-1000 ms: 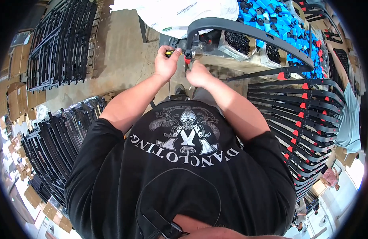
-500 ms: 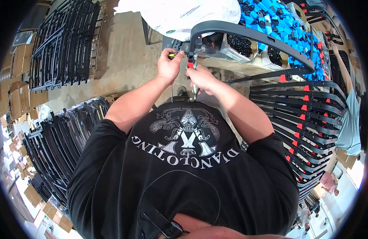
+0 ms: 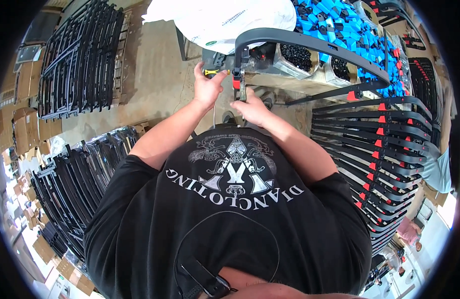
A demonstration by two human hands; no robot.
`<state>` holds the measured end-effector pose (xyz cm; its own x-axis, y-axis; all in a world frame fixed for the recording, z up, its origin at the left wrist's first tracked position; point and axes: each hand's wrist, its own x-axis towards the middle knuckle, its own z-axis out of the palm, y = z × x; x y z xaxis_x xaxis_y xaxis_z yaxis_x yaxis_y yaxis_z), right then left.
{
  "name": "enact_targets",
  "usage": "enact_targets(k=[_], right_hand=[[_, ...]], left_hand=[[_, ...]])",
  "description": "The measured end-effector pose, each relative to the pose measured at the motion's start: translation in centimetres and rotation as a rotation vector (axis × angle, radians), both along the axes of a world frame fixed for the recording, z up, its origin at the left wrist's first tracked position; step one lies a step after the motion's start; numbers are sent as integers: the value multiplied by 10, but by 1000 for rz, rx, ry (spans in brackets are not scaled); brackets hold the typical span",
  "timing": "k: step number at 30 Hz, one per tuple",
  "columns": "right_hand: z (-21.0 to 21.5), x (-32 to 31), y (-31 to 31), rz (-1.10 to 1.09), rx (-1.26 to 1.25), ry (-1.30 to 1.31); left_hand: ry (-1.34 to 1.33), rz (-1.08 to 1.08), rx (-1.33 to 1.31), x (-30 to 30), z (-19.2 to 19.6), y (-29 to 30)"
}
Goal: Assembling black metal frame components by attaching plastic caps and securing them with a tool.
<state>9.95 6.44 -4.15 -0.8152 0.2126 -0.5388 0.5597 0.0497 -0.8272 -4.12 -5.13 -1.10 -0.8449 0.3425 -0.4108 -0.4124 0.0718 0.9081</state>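
Note:
My left hand (image 3: pixel 208 92) is closed around a screwdriver with a yellow-and-black handle (image 3: pixel 210 73); its index finger sticks out and a thin shaft runs down below the hand. Just right of it stands one end of a curved black frame tube (image 3: pixel 300 38) with a red piece (image 3: pixel 236 83) on it. Beside that red piece is a narrow silver metal tool (image 3: pixel 243 85), its exact kind unclear. My right hand (image 3: pixel 252 108) grips its lower part, thumb across it. Some of the fingers are hidden.
Blue plastic parts (image 3: pixel 334 20) are heaped on the bench, beside boxes of small black parts (image 3: pixel 296 59). A white sack (image 3: pixel 225 22) lies at the far side. Stacked curved frames (image 3: pixel 384 144) stand at right, black frame stacks (image 3: pixel 80 60) at left. Another person's sleeve (image 3: pixel 437 169) shows far right.
My left index finger has opened away from the screwdriver handle. My right hand has slid slightly down and its grip has loosened. The person at far right has shifted.

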Motion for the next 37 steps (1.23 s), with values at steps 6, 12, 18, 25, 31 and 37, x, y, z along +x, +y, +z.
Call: enact_targets(k=[6,12,18,25,31,37], right_hand=[[40,-19,-3,95,202,-133],[40,-19,-11,90,190,-142],[37,-15,-4,-76,-51,-152],[7,47,31,-621,-206,62],[5,133,62,-798,-269,26],[8,171,85,-724,-304,-26]], left_hand=[[267,-327,-513,20,-31,-23],[511,-205,-585,12,-82,-13],[190,-353,-336,1,-78,-25],[-260,-167,85,-5,-25,-3],[-184,-96,20,4,-20,1],[-289,15,-248,-18,-20,-7]])
